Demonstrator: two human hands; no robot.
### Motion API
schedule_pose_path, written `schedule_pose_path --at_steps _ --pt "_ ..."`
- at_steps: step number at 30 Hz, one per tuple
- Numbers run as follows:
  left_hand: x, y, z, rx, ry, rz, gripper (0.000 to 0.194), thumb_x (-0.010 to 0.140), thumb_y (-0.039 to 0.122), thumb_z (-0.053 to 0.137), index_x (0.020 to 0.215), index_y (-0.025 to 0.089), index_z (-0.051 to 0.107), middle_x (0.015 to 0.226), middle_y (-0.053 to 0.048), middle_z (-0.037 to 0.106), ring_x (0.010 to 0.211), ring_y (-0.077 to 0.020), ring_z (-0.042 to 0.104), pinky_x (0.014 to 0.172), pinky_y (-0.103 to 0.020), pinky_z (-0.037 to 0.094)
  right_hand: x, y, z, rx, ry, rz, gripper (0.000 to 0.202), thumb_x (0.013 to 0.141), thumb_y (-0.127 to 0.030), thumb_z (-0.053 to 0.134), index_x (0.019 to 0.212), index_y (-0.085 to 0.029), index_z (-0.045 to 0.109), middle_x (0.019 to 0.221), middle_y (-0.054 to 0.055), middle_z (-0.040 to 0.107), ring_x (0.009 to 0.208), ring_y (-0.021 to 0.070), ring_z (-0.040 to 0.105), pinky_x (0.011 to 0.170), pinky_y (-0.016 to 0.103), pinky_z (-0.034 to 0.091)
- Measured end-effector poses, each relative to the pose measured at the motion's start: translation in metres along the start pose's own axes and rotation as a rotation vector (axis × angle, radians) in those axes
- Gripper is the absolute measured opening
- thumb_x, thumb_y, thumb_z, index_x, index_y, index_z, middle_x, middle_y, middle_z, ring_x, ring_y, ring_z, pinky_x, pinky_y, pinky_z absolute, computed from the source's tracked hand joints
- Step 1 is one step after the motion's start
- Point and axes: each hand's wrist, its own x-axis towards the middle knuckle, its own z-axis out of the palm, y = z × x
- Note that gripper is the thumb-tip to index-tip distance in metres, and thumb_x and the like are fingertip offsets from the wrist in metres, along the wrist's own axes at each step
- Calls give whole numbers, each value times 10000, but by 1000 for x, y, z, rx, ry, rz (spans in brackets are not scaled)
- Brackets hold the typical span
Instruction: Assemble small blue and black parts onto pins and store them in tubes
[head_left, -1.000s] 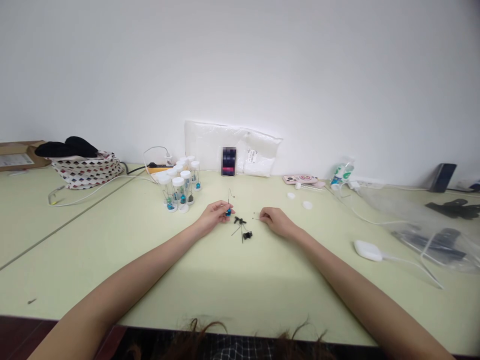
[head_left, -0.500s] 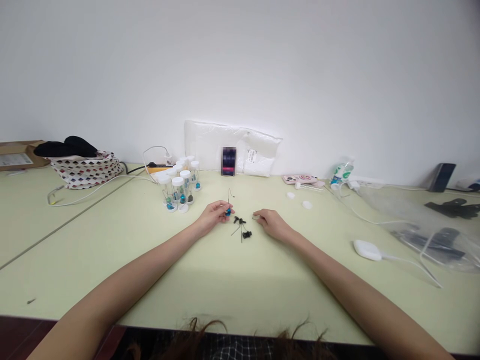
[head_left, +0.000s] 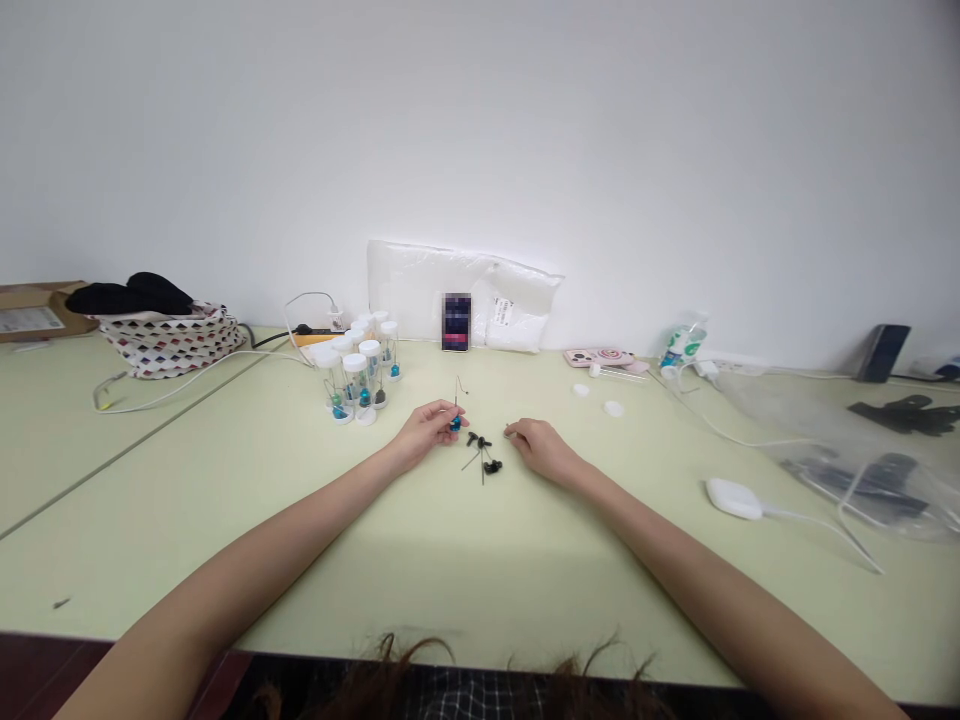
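Note:
My left hand (head_left: 427, 432) pinches a small blue piece with a thin bent wire (head_left: 455, 422) that stands up from it. My right hand (head_left: 541, 447) rests on the table with its fingers pressed together; a tiny pale bit shows at the fingertips, too small to name. Between the hands lie several small black pieces with thin metal rods (head_left: 482, 445), touched by neither hand. Left of my left hand stands a cluster of clear tubes with white caps (head_left: 354, 380), holding blue, green and dark pieces on wires.
Two white caps (head_left: 613, 409) and a clear empty tube (head_left: 621, 374) lie beyond my right hand. A phone (head_left: 456, 322) leans against a white plastic package (head_left: 409, 290). At left is a woven basket (head_left: 172, 340); at right, a white charger (head_left: 733, 499) with its cable and clear plastic bags (head_left: 810, 470).
My right hand's fingertips have drawn in slightly on the tiny pale bit. My left hand keeps its hold on the blue piece, and the black pieces lie where they were.

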Motion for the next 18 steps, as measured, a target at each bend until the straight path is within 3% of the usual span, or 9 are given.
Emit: schedule_pose_path --at_steps 18 --pt "0 1 0 -2 6 -4 314 703 400 592 859 128 573 843 -93 613 568 -82 506 560 -228 396 -1 -5 -3 -34 -25 16 307 815 -86 357 991 -143 603 950 89 609 905 176 549 794 255 391"
